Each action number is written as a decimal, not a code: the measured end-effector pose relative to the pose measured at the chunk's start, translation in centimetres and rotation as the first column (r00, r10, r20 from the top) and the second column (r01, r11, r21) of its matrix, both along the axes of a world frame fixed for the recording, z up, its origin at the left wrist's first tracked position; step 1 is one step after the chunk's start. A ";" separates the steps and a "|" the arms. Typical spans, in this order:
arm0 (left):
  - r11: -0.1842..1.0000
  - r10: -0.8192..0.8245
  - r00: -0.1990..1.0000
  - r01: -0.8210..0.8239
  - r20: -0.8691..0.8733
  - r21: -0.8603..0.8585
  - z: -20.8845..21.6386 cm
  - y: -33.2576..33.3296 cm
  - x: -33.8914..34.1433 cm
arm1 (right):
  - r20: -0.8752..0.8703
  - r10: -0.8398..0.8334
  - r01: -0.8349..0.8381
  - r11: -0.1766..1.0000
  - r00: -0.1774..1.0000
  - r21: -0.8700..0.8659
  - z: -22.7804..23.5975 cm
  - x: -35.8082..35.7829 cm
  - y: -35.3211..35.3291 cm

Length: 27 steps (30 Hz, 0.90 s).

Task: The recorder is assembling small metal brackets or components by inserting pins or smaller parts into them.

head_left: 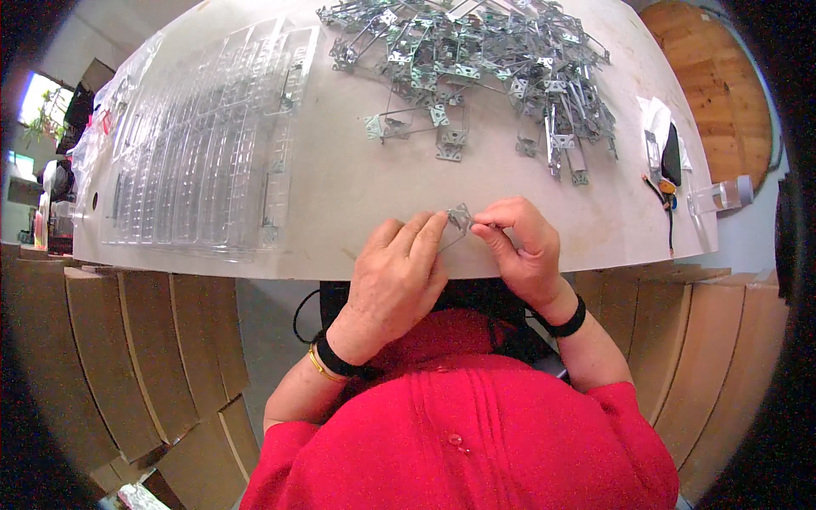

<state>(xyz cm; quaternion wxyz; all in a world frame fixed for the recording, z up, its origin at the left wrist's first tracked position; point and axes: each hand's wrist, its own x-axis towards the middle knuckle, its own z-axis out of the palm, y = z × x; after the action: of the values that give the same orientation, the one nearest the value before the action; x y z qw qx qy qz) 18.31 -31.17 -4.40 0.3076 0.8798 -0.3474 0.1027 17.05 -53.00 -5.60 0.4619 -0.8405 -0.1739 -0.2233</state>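
Observation:
Close to the table's front edge, both my hands are on one small metal bracket [460, 218] with a thin wire arm. My left hand [398, 268] is closed on it from the left, its fingers together and partly hiding it. From the right, my right hand [520, 246] pinches at the bracket's other side between thumb and forefinger. Whether a separate small part sits in that pinch is too small to make out. Beyond my hands lies a large tangled heap of metal wire brackets [476, 68], with several loose ones at its near edge.
Clear plastic trays [204, 144] with long slots lie on the left of the white table [340, 212]. At the right edge are a black-and-orange tool [670, 170] and a clear plastic jar [721, 195] on its side. Cardboard boxes [127, 357] stand below on both sides.

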 end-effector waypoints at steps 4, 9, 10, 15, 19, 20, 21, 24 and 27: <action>1.000 0.016 1.000 -0.016 -0.010 0.026 0.4 -0.3 0.0 | 0.077 -0.009 0.007 0.999 0.997 0.033 -0.3 0.0 -0.2; 0.997 0.046 0.998 -0.048 0.044 0.052 0.1 -0.3 0.4 | -0.070 -0.057 0.065 0.992 0.996 0.108 -0.3 -0.3 -0.3; 0.993 0.069 0.996 -0.075 0.062 0.088 0.1 -0.5 0.5 | -0.096 -0.067 0.077 0.991 0.993 0.111 -0.3 -0.3 -0.3; 0.990 0.089 0.992 -0.098 0.089 0.102 0.7 -2.0 0.7 | -0.101 -0.085 0.099 0.984 0.991 0.146 -0.6 -0.2 -0.4; 0.990 0.066 0.990 -0.080 0.128 0.112 -0.2 -3.3 1.5 | -0.195 -0.104 0.137 0.976 0.975 0.167 -1.1 -0.4 -0.6; 0.986 0.034 0.995 -0.049 0.096 0.158 -0.4 -3.4 1.6 | -0.185 -0.096 0.128 0.977 0.978 0.170 -1.0 -0.4 -0.6; 0.979 0.000 0.998 -0.012 0.059 0.202 -0.5 -3.5 1.6 | -0.189 -0.107 0.140 0.975 0.976 0.174 -1.0 -0.5 -0.5; 0.983 0.016 0.996 -0.030 0.082 0.182 -0.2 -4.1 1.6 | -0.196 -0.121 0.161 0.966 0.973 0.201 -1.0 -0.5 -0.5; 0.984 0.013 0.996 -0.028 0.089 0.175 0.0 -4.0 1.7 | -0.230 -0.126 0.183 0.952 0.965 0.246 -0.9 -0.6 -0.4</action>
<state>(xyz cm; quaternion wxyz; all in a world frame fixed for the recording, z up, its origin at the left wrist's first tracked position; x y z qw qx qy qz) 20.01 -35.21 -4.42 0.2122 0.9017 -0.3592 0.1135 16.48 -53.43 -6.47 0.5671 -0.8012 -0.0254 -0.1894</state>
